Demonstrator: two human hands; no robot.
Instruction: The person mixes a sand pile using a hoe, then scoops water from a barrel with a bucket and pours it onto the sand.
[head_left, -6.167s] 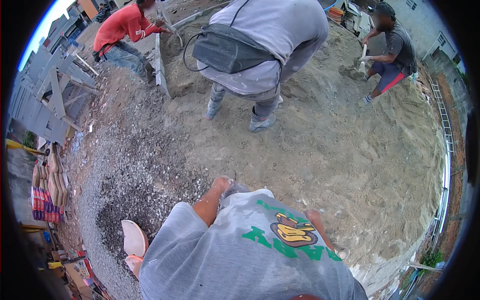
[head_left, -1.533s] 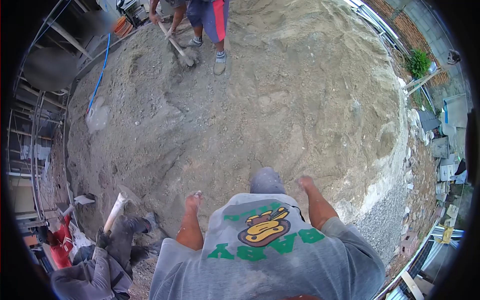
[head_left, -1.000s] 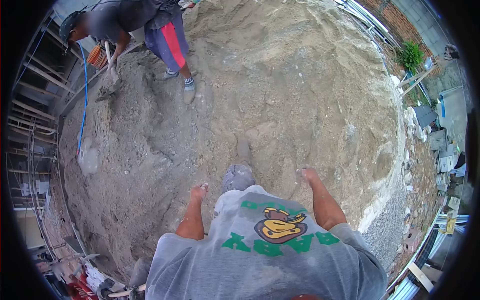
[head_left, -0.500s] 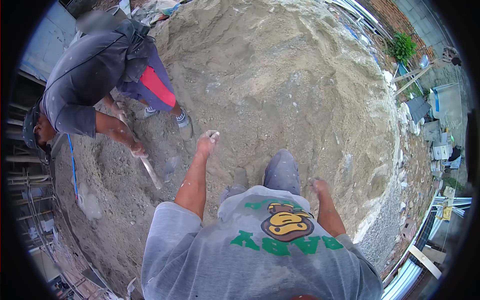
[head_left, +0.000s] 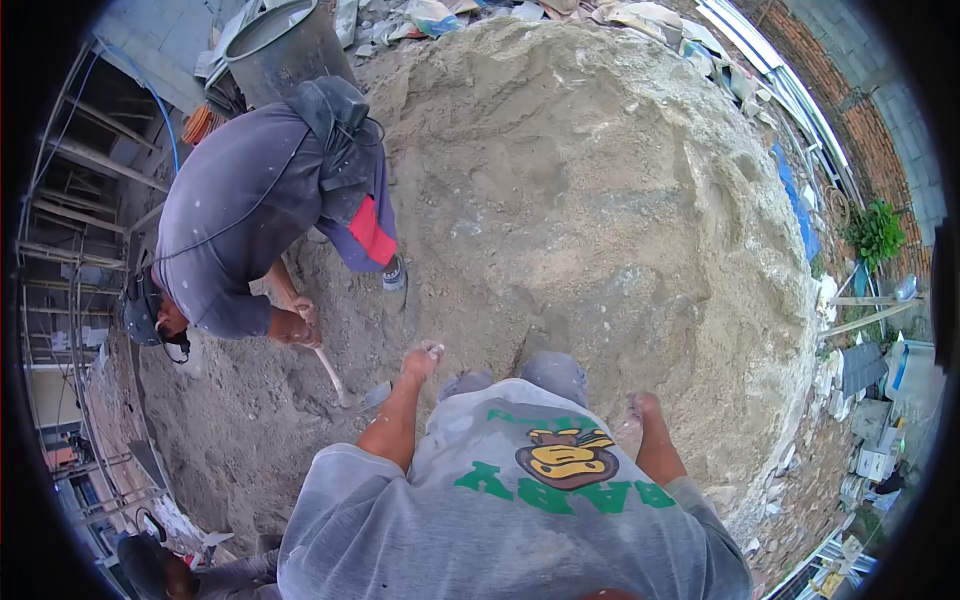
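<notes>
My left hand (head_left: 424, 358) is raised in front of my grey shirt (head_left: 420, 520), its fingers curled closed and dusty, with nothing visible in them. At my right side my right hand (head_left: 632, 408) hangs low over the sand, its fingers loose and partly hidden; I see no object in it. Below both hands spreads a broad sand heap (head_left: 560, 230). Left of my left hand, a co-worker (head_left: 240, 220) bends forward and grips the wooden handle of a shovel (head_left: 332, 375). Its blade rests at the sand, near my left forearm.
A large grey drum (head_left: 290, 60) stands behind the co-worker. Another person (head_left: 165, 570) is at the lower left. Sacks (head_left: 640, 15) and rubble edge the heap, with a green plant (head_left: 876, 234) at the right. Poles (head_left: 95, 180) stand along the left.
My view has shifted, and the co-worker and shovel appear farther right and lower. My left hand sits closer to my body. The drum and a second person have come into view.
</notes>
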